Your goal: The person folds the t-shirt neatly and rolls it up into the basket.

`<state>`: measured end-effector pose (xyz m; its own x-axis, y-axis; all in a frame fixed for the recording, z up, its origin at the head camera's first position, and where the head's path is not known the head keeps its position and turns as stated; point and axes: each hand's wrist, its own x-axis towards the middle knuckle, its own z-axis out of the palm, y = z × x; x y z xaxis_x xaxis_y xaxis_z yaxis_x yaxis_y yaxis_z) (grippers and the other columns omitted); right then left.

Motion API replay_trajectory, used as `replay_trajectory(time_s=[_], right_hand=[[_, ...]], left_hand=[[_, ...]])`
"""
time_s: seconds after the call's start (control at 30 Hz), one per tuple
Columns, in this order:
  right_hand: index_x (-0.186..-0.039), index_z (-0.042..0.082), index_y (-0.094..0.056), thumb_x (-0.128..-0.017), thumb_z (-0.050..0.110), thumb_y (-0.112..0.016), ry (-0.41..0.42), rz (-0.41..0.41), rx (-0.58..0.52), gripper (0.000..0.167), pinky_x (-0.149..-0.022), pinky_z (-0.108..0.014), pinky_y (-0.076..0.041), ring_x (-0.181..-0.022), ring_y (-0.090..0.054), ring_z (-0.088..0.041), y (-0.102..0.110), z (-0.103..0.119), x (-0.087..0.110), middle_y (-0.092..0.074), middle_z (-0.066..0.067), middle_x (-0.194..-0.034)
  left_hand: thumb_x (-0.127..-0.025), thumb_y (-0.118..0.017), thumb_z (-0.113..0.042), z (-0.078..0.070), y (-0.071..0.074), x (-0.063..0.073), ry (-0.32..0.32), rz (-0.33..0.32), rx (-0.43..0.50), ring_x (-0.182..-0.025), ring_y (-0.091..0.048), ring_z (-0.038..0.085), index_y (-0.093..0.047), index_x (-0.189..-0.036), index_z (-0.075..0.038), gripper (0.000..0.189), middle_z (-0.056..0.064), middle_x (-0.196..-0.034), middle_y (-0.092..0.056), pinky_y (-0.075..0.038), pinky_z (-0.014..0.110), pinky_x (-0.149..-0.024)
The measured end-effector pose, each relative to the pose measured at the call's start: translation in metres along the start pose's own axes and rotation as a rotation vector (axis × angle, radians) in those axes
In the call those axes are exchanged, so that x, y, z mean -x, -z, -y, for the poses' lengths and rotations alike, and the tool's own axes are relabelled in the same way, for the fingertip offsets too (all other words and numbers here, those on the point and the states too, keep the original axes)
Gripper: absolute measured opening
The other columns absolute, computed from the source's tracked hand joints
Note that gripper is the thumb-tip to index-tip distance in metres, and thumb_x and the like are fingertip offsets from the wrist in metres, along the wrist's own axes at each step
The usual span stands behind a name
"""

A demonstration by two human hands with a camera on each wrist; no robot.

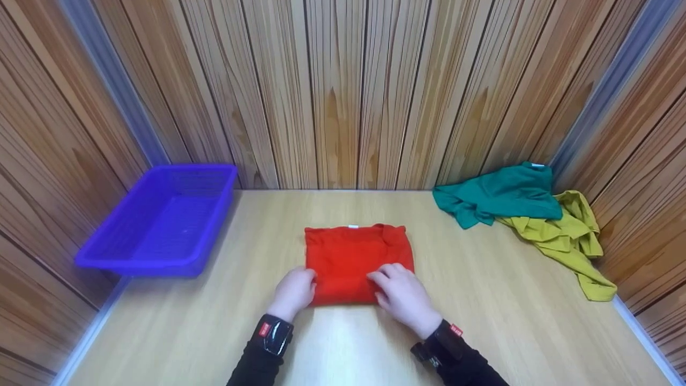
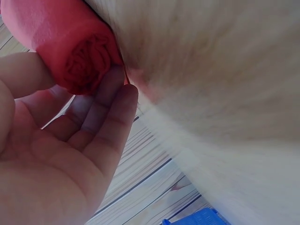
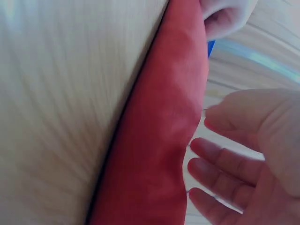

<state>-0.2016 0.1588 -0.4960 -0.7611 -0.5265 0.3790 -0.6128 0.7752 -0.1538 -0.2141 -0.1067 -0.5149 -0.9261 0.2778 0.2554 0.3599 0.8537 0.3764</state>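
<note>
A red garment (image 1: pixel 343 254) with a small white label at its far edge lies on the table in front of me. Its near side is rolled up, and the spiral end of the roll (image 2: pixel 86 63) shows in the left wrist view. At that left end, my left hand (image 1: pixel 293 292) holds the roll between thumb and curved fingers. My right hand (image 1: pixel 404 295) is over the right part of the near side. In the right wrist view its fingers are spread and loosely bent beside the roll (image 3: pixel 154 117); whether the fingertips touch the cloth I cannot tell.
A purple plastic basket (image 1: pixel 201 257) stands at the left by the wall. At the back right, a crumpled green garment (image 1: pixel 504 193) overlaps a yellow one (image 1: pixel 571 241). Wood-patterned walls (image 1: pixel 337 96) enclose the table (image 1: pixel 257 236) at the back and both sides.
</note>
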Motion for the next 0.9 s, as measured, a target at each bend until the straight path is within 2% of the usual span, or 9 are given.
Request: replay_trajectory(time_s=[0.17,0.37,0.47,0.57,0.7,0.8,0.9], right_hand=[[-0.121,0.013,-0.067,-0.077,0.016,-0.084,-0.001,0.025,0.016,0.047,-0.088,-0.045,-0.048,-0.101,-0.056,-0.024,-0.006,0.004,0.004,-0.06,-0.006,-0.107],[-0.119,0.015,-0.068,-0.075,0.018,-0.087,-0.015,0.043,0.01,0.048,-0.088,-0.044,-0.049,-0.1,-0.057,-0.023,-0.01,0.003,0.002,-0.06,-0.005,-0.105],[-0.117,0.015,-0.068,-0.075,0.018,-0.087,-0.016,0.047,0.004,0.046,-0.087,-0.044,-0.05,-0.099,-0.058,-0.023,-0.011,0.002,0.0,-0.061,-0.004,-0.104],[-0.116,0.015,-0.068,-0.075,0.017,-0.087,-0.019,0.046,-0.007,0.045,-0.087,-0.044,-0.049,-0.099,-0.058,-0.023,-0.012,0.001,-0.001,-0.061,-0.004,-0.103],[-0.114,0.015,-0.068,-0.074,0.014,-0.087,-0.009,0.03,-0.007,0.044,-0.086,-0.044,-0.05,-0.097,-0.059,-0.023,-0.013,0.0,0.0,-0.061,-0.003,-0.101],[-0.115,0.015,-0.068,-0.074,0.014,-0.087,-0.008,0.026,-0.005,0.045,-0.085,-0.043,-0.05,-0.096,-0.059,-0.023,-0.013,-0.001,0.0,-0.062,-0.003,-0.101],[-0.116,0.015,-0.068,-0.074,0.015,-0.087,-0.018,0.036,-0.014,0.046,-0.087,-0.043,-0.05,-0.098,-0.059,-0.023,-0.013,-0.001,0.001,-0.062,-0.003,-0.103]], left_hand=[[-0.084,-0.069,0.0,0.0,0.0,0.0,0.009,0.0,0.01,-0.079,-0.064,0.031,-0.067,-0.086,0.0,0.003,0.011,-0.08,-0.063,-0.052,0.045,-0.075],[-0.089,-0.066,-0.005,0.0,0.001,0.002,0.016,-0.001,0.001,-0.08,-0.064,0.031,-0.066,-0.09,0.0,0.005,0.011,-0.081,-0.062,-0.053,0.045,-0.074],[-0.089,-0.067,-0.006,-0.002,0.005,0.005,0.0,-0.041,-0.033,-0.08,-0.064,0.03,-0.066,-0.096,0.0,0.009,0.012,-0.084,-0.061,-0.053,0.044,-0.073],[-0.085,-0.071,-0.005,-0.007,0.01,0.008,-0.065,-0.139,-0.082,-0.083,-0.063,0.031,-0.066,-0.099,-0.001,0.015,0.014,-0.088,-0.061,-0.053,0.044,-0.073],[-0.08,-0.073,-0.001,-0.015,0.013,0.015,-0.21,-0.272,-0.15,-0.087,-0.063,0.031,-0.067,-0.098,-0.001,0.019,0.014,-0.092,-0.064,-0.053,0.043,-0.075],[-0.077,-0.075,-0.001,-0.02,0.009,0.022,-0.285,-0.295,-0.228,-0.092,-0.065,0.03,-0.069,-0.099,0.0,0.023,0.013,-0.096,-0.068,-0.054,0.042,-0.079],[-0.075,-0.079,-0.002,-0.022,0.002,0.027,-0.292,-0.265,-0.306,-0.097,-0.066,0.029,-0.072,-0.102,0.0,0.028,0.012,-0.101,-0.07,-0.054,0.04,-0.085]])
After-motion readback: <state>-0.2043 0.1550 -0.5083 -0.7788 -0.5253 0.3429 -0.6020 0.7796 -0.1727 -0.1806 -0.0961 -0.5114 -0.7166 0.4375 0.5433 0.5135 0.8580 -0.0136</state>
